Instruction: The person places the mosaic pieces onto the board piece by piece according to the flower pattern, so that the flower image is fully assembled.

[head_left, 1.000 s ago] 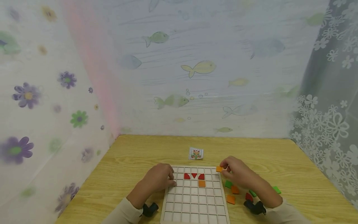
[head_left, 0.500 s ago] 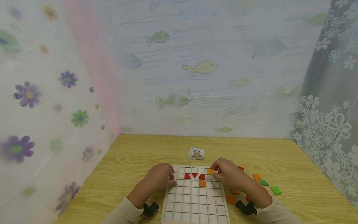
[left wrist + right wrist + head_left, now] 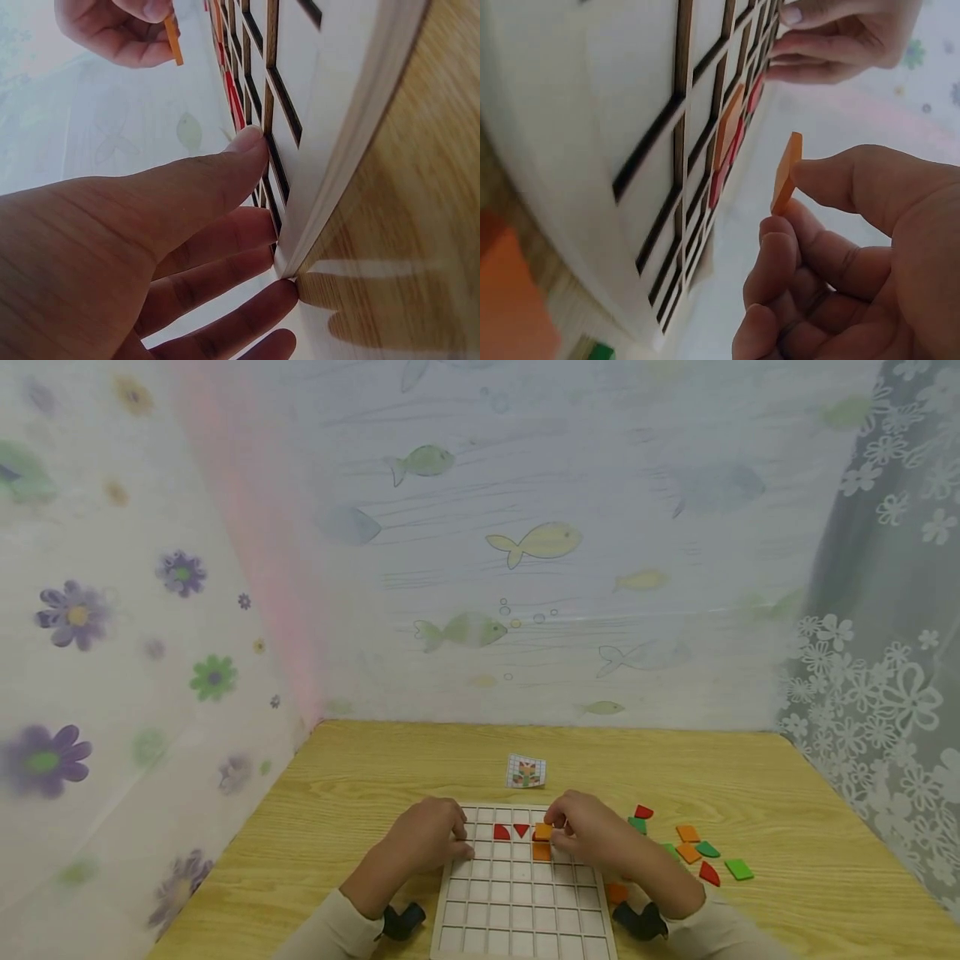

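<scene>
A pale wooden grid board lies on the table. My left hand rests at its left edge, the thumb pressing on the grid and the fingertips touching the far left corner. My right hand pinches an orange square tile between thumb and fingers, apart from the board and above it. In the grid sit a red quarter-round tile, a red triangle tile and an orange square tile. Another red tile there is mostly hidden under the held tile.
Several loose red, orange and green tiles lie right of the board. One orange tile is near its right edge, partly behind the right wrist. A small pattern card lies beyond the board. Fabric walls surround the table.
My right hand has carried the orange tile leftward from the board's far right corner to over the red and orange tiles. The left hand has stayed in place.
</scene>
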### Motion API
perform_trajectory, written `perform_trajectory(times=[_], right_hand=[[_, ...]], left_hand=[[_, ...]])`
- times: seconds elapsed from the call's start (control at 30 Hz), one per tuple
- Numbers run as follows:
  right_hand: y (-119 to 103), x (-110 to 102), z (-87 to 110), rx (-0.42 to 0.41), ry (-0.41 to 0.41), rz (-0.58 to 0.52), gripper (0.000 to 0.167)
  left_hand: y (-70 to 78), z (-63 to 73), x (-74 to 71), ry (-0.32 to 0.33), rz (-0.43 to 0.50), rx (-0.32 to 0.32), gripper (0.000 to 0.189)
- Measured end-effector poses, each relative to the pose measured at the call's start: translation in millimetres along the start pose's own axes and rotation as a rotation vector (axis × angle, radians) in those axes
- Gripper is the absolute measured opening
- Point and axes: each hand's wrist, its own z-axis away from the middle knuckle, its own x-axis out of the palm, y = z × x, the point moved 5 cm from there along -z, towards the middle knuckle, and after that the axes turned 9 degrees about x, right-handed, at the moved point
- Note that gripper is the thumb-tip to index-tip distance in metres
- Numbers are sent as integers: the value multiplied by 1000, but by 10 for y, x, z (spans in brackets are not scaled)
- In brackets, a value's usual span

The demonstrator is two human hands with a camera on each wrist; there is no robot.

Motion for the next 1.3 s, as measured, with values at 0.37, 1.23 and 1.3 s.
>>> perform_trajectory(times=[0.37,1.23,1.3], right_hand=[[-97,138,-64,-24,-48,-8,12],[-218,271,-107,-40,-42,120,11],[-222,275,-114,-40,-39,128,11]], left_hand=[[23,12,-22,7,14,12,18],[34,25,-18,11,8,11,19],[31,25,-16,9,8,10,19]])
